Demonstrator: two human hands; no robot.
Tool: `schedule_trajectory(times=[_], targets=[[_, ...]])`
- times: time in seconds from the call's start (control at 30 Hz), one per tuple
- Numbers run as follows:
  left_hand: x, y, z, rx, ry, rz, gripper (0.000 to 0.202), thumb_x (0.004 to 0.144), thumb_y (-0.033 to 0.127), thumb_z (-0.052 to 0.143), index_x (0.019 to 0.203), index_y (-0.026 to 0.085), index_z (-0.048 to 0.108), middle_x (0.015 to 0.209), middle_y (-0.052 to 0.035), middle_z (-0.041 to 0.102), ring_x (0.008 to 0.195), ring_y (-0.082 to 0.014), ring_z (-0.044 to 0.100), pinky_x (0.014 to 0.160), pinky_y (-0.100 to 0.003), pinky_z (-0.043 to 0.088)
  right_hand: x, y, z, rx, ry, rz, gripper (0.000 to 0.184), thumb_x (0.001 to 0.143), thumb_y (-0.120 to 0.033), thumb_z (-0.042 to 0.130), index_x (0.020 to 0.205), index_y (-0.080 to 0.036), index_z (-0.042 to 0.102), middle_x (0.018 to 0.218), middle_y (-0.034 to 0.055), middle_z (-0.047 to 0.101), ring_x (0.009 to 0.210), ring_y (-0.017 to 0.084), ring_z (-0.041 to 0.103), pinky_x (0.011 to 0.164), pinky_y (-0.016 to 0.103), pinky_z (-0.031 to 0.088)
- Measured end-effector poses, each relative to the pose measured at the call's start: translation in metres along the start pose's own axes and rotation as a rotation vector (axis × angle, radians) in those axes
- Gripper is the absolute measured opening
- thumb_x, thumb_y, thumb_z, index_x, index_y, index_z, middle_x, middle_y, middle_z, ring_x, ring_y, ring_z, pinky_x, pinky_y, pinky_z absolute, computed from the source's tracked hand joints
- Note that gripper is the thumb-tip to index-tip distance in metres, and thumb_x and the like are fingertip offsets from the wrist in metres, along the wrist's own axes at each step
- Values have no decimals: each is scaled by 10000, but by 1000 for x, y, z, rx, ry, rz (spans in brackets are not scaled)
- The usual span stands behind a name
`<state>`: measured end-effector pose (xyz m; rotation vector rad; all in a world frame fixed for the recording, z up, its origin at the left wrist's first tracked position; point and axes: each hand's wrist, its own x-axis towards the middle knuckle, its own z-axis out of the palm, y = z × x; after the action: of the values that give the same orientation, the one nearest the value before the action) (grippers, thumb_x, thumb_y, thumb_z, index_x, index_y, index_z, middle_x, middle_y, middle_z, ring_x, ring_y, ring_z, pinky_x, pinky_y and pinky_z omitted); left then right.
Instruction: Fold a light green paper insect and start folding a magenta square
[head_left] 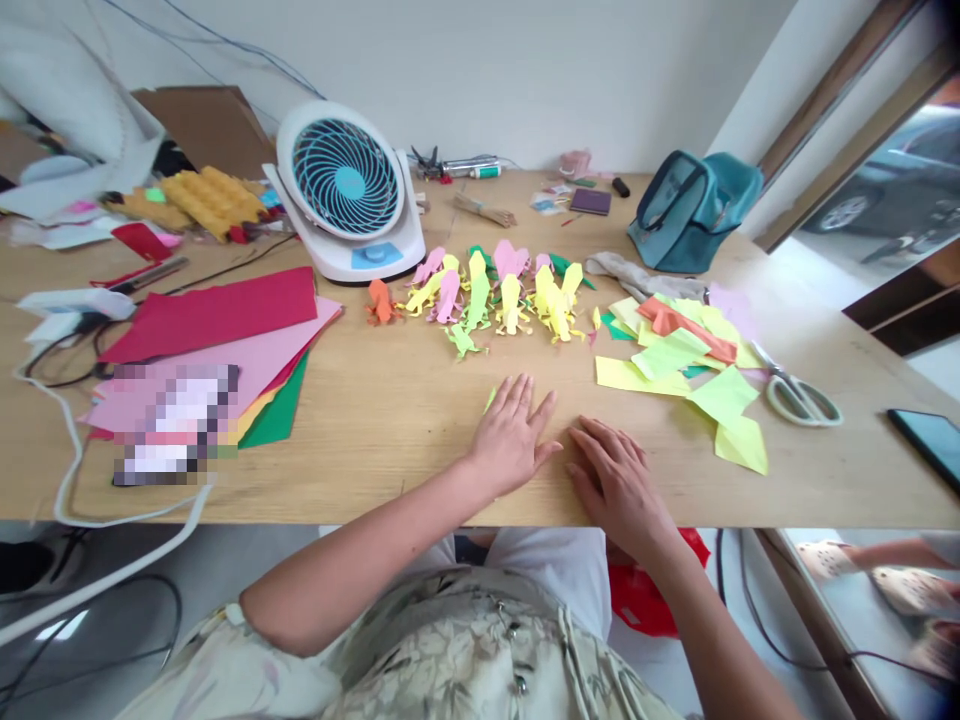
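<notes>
Broadly, table: smooth pale wood, a flat support under both your hands.
Fan: far left, its round, spiral-ribbed plastic grille angled your way, perhaps to give you air.
Bag: far right, soft teal and slumped, seemingly set aside from your hands.
Large sheets: left, overlapping so each colour shows, likely for easy picking; thin red, pink and green paper.
Left hand: near middle, palm down, fingers extended, apparently pressing; you grip nothing visible.
Right hand: just right of it, fingers loosely bent, released; I cannot tell what its palm covers.
Paper slips: right, a loose, creased heap, probably kept within your reach.
Scissors: beside the slips, pale looped handles turned toward the near right.
Folded figures: middle, beyond your hands, grouped closely, perhaps to spare them knocks; angular, crisp-edged paper.
Green sliver: at your left fingertips; anything more lies hidden.
</notes>
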<state>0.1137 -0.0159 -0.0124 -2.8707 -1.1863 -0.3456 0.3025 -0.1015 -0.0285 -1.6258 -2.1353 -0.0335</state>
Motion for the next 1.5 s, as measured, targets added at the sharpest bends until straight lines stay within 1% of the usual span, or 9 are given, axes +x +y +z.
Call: schedule_trajectory(times=[0.17,0.33,0.5,0.67,0.83,0.97,1.07,1.23,1.5], targets=[[1,-7,4,-155,-85,5,792,975,663,313,1553,121,318,1621,-240,264,1532,-359,208,1214,-537,231,0,-1,-1,4,3,7,390,985,-338,502,1327,-159,553,1429,180,551,1338,309,495,1111,534,390],[0,-6,2,-206,-128,-11,993,853,825,365,1563,135,302,1644,-228,207,1541,-392,134,1221,-596,145,0,-2,-3,13,12,4,390,984,-337,507,1326,-157,557,1428,167,553,1339,301,483,1115,503,384],[0,1,3,-154,-128,-46,973,823,818,453,1565,203,319,1661,-194,181,1531,-455,93,1182,-696,108,0,-1,-1,5,10,2,396,972,-316,515,1326,-144,560,1430,171,552,1337,305,487,1116,507,384],[1,-4,2,-231,-126,-21,933,865,787,423,1575,197,289,1658,-183,199,1537,-430,98,1207,-656,101,-1,1,-2,56,17,14,391,969,-316,519,1326,-164,569,1413,179,566,1337,315,497,1103,543,395],[1,-23,-8,-780,55,-101,688,1016,560,275,1564,144,272,1620,-170,319,1522,-266,277,1232,-481,237,11,-6,-10,247,-41,-8,443,940,-221,504,1382,-203,527,1419,154,552,1295,280,556,1065,495,477],[10,-42,-12,-1131,208,-231,567,1034,500,276,1488,179,388,1508,-146,506,1454,-228,413,1209,-445,288,48,-16,-10,199,-113,-184,514,928,-158,491,1438,-212,470,1459,158,510,1330,270,529,1077,479,485],[20,-60,-11,-1227,321,-242,539,1030,524,297,1367,156,500,1408,-156,589,1378,-228,504,1189,-436,320,82,-20,-3,91,-143,-379,437,942,-116,480,1375,-151,531,1454,199,511,1351,287,500,1073,489,475],[24,-83,-10,-1367,451,-267,459,1013,516,395,1218,149,579,1266,-148,651,1229,-227,610,1064,-404,448,116,-13,11,38,-212,-649,314,1000,-153,460,1248,-196,648,1472,162,523,1358,284,497,1036,485,486],[16,-85,-23,-1288,338,-286,327,983,441,513,1136,171,617,1126,-88,683,1092,-187,641,916,-315,497,116,-2,11,129,-110,-557,306,989,-208,510,1222,-286,692,1423,83,595,1275,261,571,1009,474,489]])
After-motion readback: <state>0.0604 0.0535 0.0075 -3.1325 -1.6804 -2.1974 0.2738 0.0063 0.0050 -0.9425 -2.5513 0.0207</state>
